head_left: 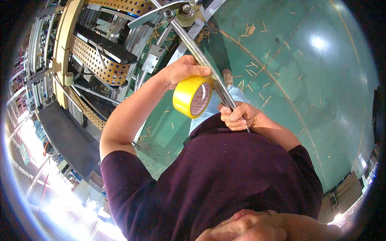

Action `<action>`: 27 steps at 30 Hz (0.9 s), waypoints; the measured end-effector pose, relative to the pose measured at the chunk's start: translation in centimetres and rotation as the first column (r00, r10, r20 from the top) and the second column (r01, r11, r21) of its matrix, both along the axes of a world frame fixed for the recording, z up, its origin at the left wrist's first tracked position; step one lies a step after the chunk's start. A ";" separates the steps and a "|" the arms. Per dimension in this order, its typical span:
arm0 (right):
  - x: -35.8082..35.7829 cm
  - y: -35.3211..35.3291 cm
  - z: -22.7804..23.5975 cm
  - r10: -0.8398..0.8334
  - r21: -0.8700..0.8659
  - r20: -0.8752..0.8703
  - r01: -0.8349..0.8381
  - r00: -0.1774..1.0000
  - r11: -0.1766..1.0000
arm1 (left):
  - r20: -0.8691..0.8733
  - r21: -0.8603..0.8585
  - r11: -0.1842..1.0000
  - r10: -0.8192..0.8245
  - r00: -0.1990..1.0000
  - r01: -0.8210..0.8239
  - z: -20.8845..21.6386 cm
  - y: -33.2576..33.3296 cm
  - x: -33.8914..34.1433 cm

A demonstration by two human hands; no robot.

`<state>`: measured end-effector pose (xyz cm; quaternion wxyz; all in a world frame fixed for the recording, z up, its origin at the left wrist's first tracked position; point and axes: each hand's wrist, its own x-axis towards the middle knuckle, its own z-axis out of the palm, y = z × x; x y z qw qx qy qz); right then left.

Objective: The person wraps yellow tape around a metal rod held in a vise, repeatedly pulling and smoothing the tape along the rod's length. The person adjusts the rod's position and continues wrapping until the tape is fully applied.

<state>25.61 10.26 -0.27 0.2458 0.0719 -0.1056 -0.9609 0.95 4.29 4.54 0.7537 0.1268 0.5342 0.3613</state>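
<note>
A worker in a dark shirt (221, 168) steadies a metal rod (223, 92), the right hand's (241, 116) fingers curled snugly around its lower stretch. The left hand (185, 71) lays its thumb against the rod farther up; its other fingers are mostly hidden, and how far they close cannot be told. A roll of yellow tape (184, 98) sits under that hand, just left of the rod. A grey metal plate (150, 16) and a roller (185, 18) crowd the rod's far end; machinery with a perforated tan belt (98, 60) hems in its left. The shirt bounds the near end, while right of the rod green floor (321, 84) spreads wide, strewn with thin sticks (267, 84).
</note>
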 end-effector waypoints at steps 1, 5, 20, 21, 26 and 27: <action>0.0 -0.1 0.0 -0.015 -0.017 -0.004 0.015 1.000 1.000 | -0.006 -0.002 1.000 0.006 1.000 -0.006 -0.3 0.0 0.1; -0.6 0.5 3.7 -0.126 0.682 0.291 -0.113 0.948 0.723 | -0.075 -0.096 0.995 -0.007 0.997 -0.001 -1.0 0.6 0.4; 0.0 -0.8 1.1 -0.207 0.971 0.219 -0.194 0.954 0.138 | -0.355 -0.088 0.990 0.072 0.932 -0.110 2.0 -1.6 1.7; 0.1 -0.7 1.2 -0.212 0.967 0.216 -0.179 0.953 0.181 | -0.364 -0.111 0.981 0.106 0.925 -0.156 1.9 -1.7 1.8; -0.3 0.0 2.0 -0.187 0.917 0.258 -0.179 0.948 0.357 | -0.753 0.069 0.994 -0.008 0.657 0.090 -0.9 -3.8 3.6; -0.3 0.3 2.2 -0.167 0.891 0.269 -0.179 0.949 0.416 | -0.698 0.122 0.991 0.048 0.715 0.052 -1.8 -3.9 3.9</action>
